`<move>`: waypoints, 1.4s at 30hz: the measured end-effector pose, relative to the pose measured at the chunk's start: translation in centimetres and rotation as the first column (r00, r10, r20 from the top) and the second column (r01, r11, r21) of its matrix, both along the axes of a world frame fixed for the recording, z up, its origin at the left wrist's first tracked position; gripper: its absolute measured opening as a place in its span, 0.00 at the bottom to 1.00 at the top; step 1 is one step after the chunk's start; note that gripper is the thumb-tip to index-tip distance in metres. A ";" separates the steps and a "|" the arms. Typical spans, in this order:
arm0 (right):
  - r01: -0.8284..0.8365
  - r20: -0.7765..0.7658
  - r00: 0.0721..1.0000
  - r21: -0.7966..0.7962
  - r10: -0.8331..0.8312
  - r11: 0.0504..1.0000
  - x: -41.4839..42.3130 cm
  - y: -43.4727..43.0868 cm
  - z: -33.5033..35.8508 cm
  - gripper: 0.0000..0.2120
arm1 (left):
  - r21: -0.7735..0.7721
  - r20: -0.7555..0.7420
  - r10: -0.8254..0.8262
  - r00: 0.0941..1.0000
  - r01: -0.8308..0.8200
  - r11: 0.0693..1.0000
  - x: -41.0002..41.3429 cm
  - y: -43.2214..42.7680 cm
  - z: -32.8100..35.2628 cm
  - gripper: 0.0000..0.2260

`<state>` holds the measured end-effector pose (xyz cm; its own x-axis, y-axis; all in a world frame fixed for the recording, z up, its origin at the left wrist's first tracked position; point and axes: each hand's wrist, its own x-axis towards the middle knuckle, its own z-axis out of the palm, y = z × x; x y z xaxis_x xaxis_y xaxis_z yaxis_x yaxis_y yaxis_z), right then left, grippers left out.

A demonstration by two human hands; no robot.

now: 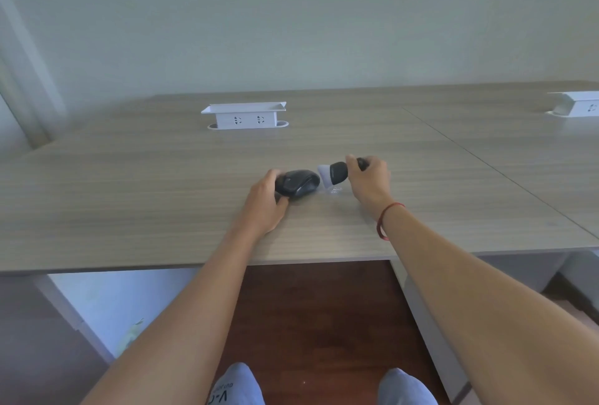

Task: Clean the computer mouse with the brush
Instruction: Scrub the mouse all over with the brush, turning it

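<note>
Head view: two bare hands at mid-frame, one on a mouse, one holding a brush.

The left hand [264, 197] is closed around the left end of the black computer mouse [298, 185], which rests on the wooden desk [162, 177] just left of centre. The right hand [369, 181] grips the dark handle of the brush [334, 172], whose pale bristles point left, just beside the mouse's right end; contact is too blurred to tell. A small clear object, perhaps a cap [334, 190], lies below the brush. A white socket box [244, 116] sits higher up.
</note>
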<state>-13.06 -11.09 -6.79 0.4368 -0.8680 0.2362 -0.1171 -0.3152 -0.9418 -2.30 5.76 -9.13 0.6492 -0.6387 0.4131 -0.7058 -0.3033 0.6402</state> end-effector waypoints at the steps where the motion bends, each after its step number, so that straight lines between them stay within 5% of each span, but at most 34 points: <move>1: -0.004 0.014 1.000 0.004 0.004 1.000 0.0 0.0 0.2 0.15 | 0.005 -0.046 0.009 0.999 -0.008 1.000 -0.1 0.0 0.0 0.21; 6: -0.058 0.071 0.996 -0.004 0.058 0.998 0.6 0.4 1.3 0.17 | 0.056 -0.205 0.016 0.979 -0.004 0.998 -0.6 0.0 0.3 0.30; 10: -0.078 0.076 0.994 -0.005 0.078 0.997 0.8 0.6 1.5 0.17 | 0.116 -0.203 0.164 0.965 -0.142 0.983 -1.0 -0.7 0.5 0.46; 14: -0.082 0.074 0.994 -0.005 0.082 0.997 0.7 0.4 1.3 0.16 | 0.119 -0.070 0.268 0.961 -0.259 0.959 -0.5 -1.3 0.3 0.26; 22: -0.079 0.129 0.989 0.065 0.070 0.995 1.1 0.9 1.4 0.16 | -0.383 -0.531 0.021 0.847 -0.261 0.886 -0.3 0.0 1.7 0.23; 26: -0.107 0.134 0.987 0.099 0.093 0.989 1.5 1.6 1.3 0.16 | -0.397 -0.715 -0.117 0.689 -0.263 0.879 0.0 0.5 2.3 0.24; 29: -0.157 0.160 0.977 0.110 0.139 0.981 1.4 2.1 1.8 0.16 | -0.413 -0.799 -0.240 0.551 -0.212 0.886 -0.6 -0.1 2.8 0.16; 36: -0.295 0.253 0.931 0.105 0.261 0.950 0.1 2.5 4.2 0.13 | -0.439 -0.819 -0.393 0.418 -0.017 0.898 -0.4 -0.2 3.4 0.15; 42: -0.337 0.176 0.929 0.039 0.326 0.941 0.7 3.0 4.0 0.15 | -0.424 -0.840 -0.409 0.357 0.039 0.905 -0.5 0.2 3.8 0.19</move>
<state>-12.32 -8.09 -2.82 0.6622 -0.6968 0.2755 0.1416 -0.2447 -0.9592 -2.79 6.00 -5.34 0.5926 -0.7942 -0.1347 0.3338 0.0899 0.9384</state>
